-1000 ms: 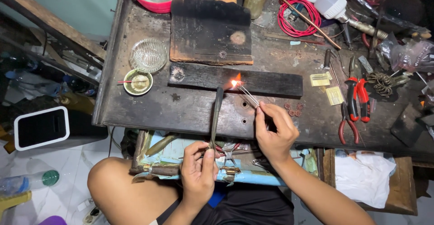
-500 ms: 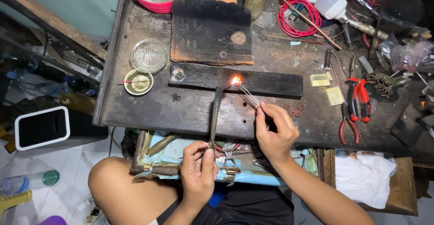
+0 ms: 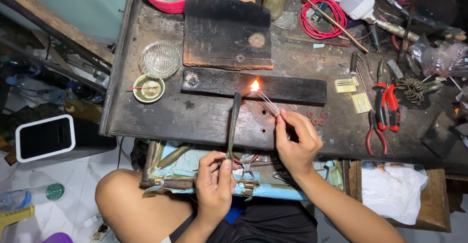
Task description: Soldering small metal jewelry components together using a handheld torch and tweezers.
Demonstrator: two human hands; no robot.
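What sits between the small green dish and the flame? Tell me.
In the head view, only the left end of the charred wooden strip lies between the green dish and the flame.

The left hand grips a torch whose flame burns at twelve o'clock. The right hand pinches tweezers reaching into it, above a charred block.

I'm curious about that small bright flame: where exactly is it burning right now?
In the head view, the small orange flame burns mid-bench on the long charred wooden block, at the tip of the dark torch pipe, just left of the thin metal tweezers.
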